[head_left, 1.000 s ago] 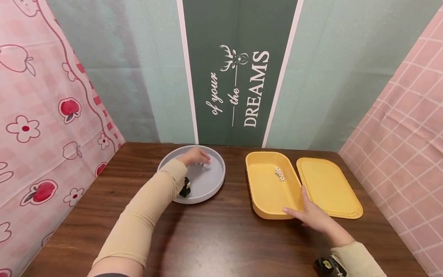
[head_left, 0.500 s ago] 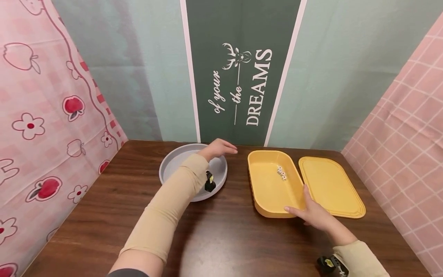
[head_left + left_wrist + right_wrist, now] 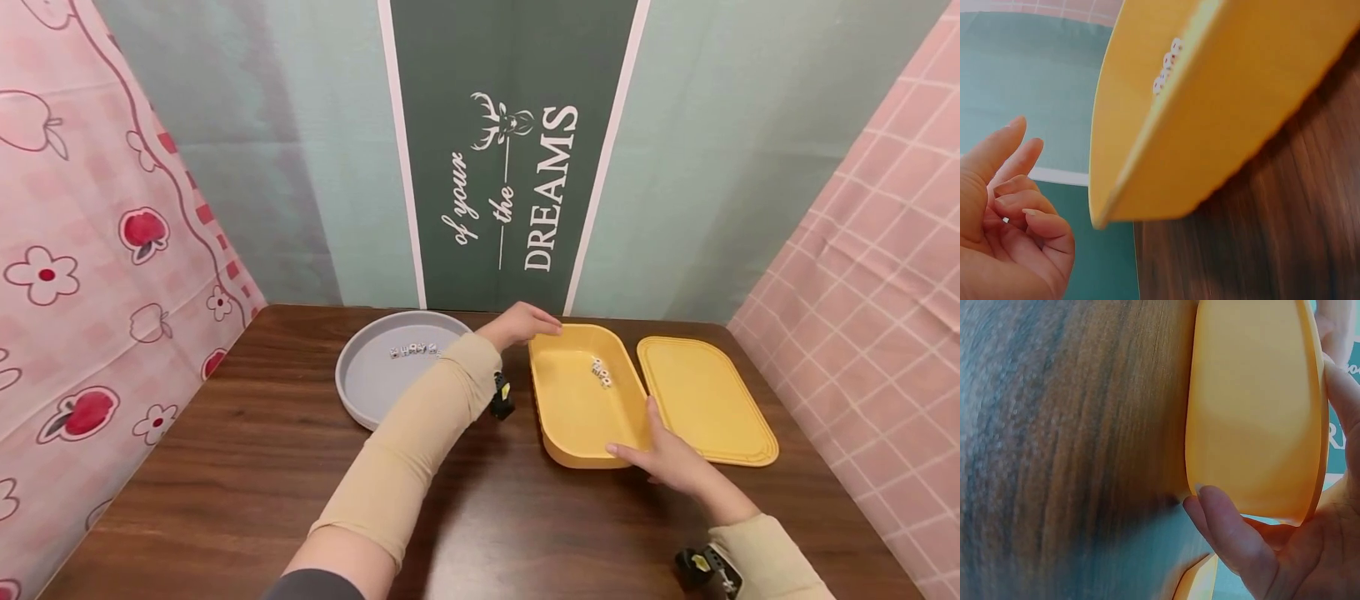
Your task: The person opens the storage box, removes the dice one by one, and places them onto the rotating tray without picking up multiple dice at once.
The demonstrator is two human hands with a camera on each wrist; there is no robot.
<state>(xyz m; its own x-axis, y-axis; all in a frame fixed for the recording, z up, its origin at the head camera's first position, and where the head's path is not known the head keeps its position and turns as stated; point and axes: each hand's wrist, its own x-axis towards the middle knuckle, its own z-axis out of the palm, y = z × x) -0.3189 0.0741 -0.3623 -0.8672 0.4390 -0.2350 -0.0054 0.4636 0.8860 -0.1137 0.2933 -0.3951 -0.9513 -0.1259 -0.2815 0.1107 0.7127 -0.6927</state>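
Note:
My left hand (image 3: 521,323) hovers by the far left corner of the yellow box (image 3: 573,421), index finger extended. In the left wrist view, curled fingers keep a small white die (image 3: 1005,220) against the palm, mostly hidden. My right hand (image 3: 675,458) grips the box's near right corner, the thumb on the near wall and the fingers along the right side. A small cluster of white dice (image 3: 602,372) lies inside the box. On the round grey tray (image 3: 356,396), several more dice (image 3: 414,349) form a row, its right end partly covered by my left sleeve.
A flat yellow lid (image 3: 708,400) lies right of the box, close to its side. The brown wooden table (image 3: 225,467) ends at a green curtain (image 3: 300,208) behind, with pink cloth on both sides. Each wrist wears a small black camera.
My left hand has left the grey tray and travelled right to the far left corner of the yellow box, uncovering the dice row. The right hand stays at its corner.

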